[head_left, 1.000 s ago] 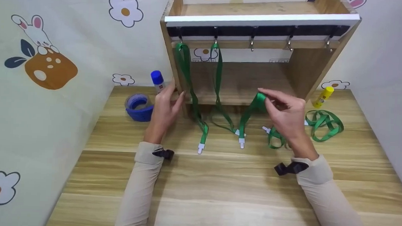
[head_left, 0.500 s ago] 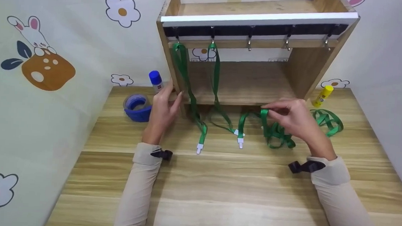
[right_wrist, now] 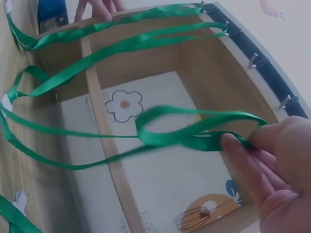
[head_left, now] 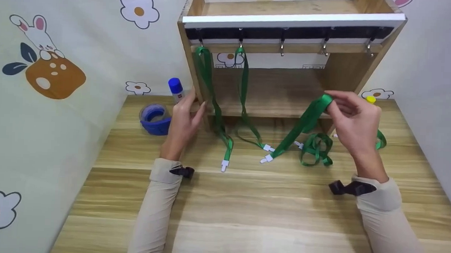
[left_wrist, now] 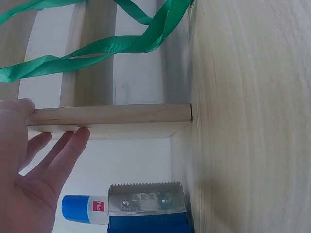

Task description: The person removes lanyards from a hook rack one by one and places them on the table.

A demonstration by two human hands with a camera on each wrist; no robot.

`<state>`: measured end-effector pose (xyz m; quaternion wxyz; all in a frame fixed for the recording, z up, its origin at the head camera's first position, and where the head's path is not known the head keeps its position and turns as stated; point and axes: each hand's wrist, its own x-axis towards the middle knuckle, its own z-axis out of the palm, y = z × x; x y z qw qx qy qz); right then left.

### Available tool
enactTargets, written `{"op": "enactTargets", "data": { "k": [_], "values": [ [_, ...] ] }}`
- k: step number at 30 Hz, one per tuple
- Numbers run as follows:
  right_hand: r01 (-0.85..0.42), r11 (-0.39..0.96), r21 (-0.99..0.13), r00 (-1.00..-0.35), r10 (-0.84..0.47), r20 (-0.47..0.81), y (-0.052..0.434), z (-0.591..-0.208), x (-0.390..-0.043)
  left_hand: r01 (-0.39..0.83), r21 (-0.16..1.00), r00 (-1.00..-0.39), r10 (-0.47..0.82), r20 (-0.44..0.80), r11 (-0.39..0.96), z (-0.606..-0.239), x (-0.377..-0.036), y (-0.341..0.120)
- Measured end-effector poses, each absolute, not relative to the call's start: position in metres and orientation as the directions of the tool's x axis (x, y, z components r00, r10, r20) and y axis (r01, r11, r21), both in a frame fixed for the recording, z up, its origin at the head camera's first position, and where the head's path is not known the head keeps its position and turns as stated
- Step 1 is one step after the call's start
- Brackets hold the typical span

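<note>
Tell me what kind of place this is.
Probably a staged tabletop work booth: cartoon-printed sheets wall in a wooden table, with a wooden hook rack and green lanyards on it.

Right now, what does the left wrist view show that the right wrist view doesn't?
Only the left wrist view shows the blue glue stick and the toothed blade of the tape dispenser, below the left hand resting on the shelf edge. Only the right wrist view shows the right hand pinching a green lanyard loop, and the hooks. Both show hung lanyards.
</note>
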<state>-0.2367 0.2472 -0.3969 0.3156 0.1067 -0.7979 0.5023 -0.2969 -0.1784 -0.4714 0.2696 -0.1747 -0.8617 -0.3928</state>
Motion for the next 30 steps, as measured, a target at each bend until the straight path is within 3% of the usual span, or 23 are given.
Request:
{"op": "enactTargets", "data": {
  "k": [7,11,14,18,22,26,30],
  "values": [
    [-0.533,0.454,-0.714,-0.732,0.177,0.658,0.243,-0.398,-0.237,0.506,0.587,-0.800,0.090,0.593,0.632,-0.471,-0.297,-0.179],
    [-0.576,0.375,-0.727,-0.773,0.042,0.633,0.236,-0.402,-0.234,0.500,0.593,-0.805,0.086,0.587,0.632,-0.471,-0.297,-0.179],
    [-0.602,0.287,-0.745,-0.795,-0.127,0.593,0.229,-0.408,-0.232,0.500,0.595,-0.806,0.086,0.586,0.629,-0.471,-0.297,-0.179],
    [-0.554,0.212,-0.805,-0.816,-0.332,0.474,0.220,-0.418,-0.230,0.514,0.579,-0.793,0.092,0.603,0.633,-0.471,-0.298,-0.179],
    [-0.401,0.197,-0.895,-0.853,-0.436,0.286,0.215,-0.430,-0.235,0.524,0.561,-0.781,0.098,0.617,0.641,-0.471,-0.299,-0.179],
    [-0.274,0.274,-0.922,-0.883,-0.451,0.129,0.215,-0.446,-0.246,0.517,0.570,-0.788,0.096,0.608,0.639,-0.471,-0.299,-0.179],
    [-0.233,0.413,-0.880,-0.916,-0.398,0.056,0.219,-0.462,-0.255,0.514,0.578,-0.793,0.094,0.602,0.634,-0.471,-0.298,-0.180]
  ]
}}
